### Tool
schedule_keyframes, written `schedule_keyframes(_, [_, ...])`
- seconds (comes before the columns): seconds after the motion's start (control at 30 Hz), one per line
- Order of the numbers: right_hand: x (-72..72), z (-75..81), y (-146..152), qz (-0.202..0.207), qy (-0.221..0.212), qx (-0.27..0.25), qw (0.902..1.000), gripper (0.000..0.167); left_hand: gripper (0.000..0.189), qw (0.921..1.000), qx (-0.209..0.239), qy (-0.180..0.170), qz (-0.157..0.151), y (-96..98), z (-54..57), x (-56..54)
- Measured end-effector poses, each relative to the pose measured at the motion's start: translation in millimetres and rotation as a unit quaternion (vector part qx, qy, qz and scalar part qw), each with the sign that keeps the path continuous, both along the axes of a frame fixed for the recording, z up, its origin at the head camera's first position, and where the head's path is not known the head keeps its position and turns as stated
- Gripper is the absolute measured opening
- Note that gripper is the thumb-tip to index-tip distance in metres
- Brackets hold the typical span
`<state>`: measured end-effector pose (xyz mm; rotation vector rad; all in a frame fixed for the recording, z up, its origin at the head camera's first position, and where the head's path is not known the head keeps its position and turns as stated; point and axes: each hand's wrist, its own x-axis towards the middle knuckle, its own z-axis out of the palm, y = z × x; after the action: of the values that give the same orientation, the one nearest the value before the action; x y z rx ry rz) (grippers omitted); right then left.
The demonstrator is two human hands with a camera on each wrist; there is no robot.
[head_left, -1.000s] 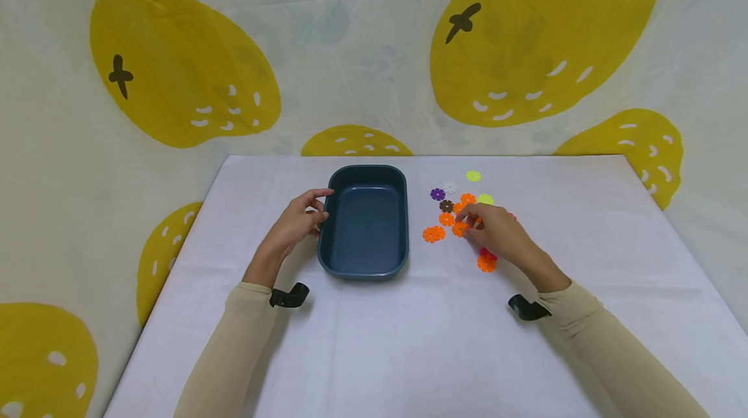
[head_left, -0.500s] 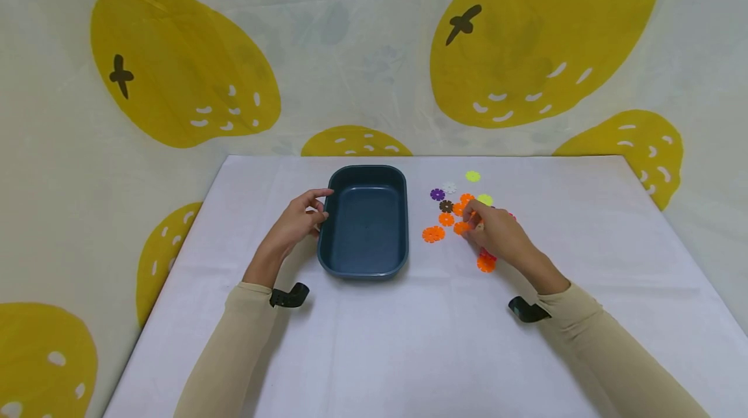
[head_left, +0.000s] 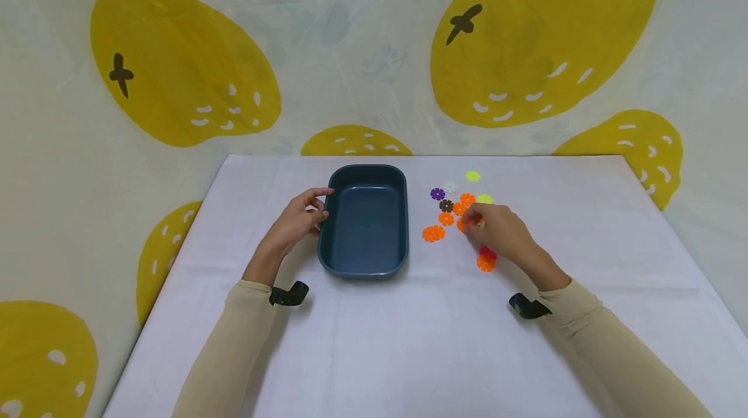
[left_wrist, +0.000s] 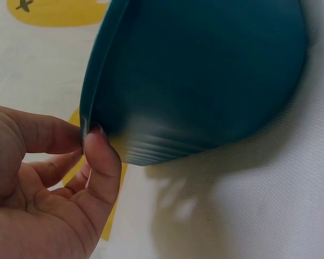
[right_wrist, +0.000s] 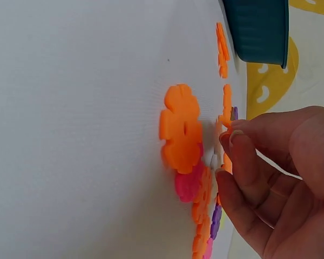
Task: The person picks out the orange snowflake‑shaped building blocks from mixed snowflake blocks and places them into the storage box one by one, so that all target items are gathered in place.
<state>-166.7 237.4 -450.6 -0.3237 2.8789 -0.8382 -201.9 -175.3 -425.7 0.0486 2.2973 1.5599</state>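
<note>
A dark blue rectangular plastic tub (head_left: 365, 273) stands on the white-covered table, its inside bare. My left hand (head_left: 298, 223) is at its left side; the left wrist view shows thumb and fingers (left_wrist: 103, 162) pinching the tub's rim (left_wrist: 100, 70). To the right of the tub, my right hand (head_left: 497, 228) pinches an orange flower-shaped plastic disc (head_left: 461, 224) between thumb and fingertips, most of it hidden behind them. Under and around this hand lie more notched discs: orange (head_left: 434, 233), brown (head_left: 447, 206), purple (head_left: 437, 194), white (head_left: 449, 187), yellow (head_left: 473, 176) and pink (head_left: 489, 252).
An orange disc (right_wrist: 181, 129) overlaps a pink one near my right palm. A white tablecloth (head_left: 380, 353) covers the table, and a pale curtain (head_left: 350, 48) with big yellow fruit prints hangs behind it.
My right fingertips have closed in on the orange disc, which has shifted slightly away from me and is more covered by the fingers. The left hand and tub stay put.
</note>
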Motion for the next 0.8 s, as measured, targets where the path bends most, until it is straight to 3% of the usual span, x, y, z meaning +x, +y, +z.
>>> schedule_keyframes(0.03, [-0.7,0.7,0.2,-0.001,-0.004,-0.001,1.0,0.015,0.053,1.0,0.001,0.0,0.0,-1.7,-4.2,-2.4])
schedule_keyframes(0.8, [-9.3,14.8,3.6,0.024,-0.038,-0.043,0.9981,0.018,0.051,0.9999,0.011,0.012,0.003,-3.4,-6.9,0.4])
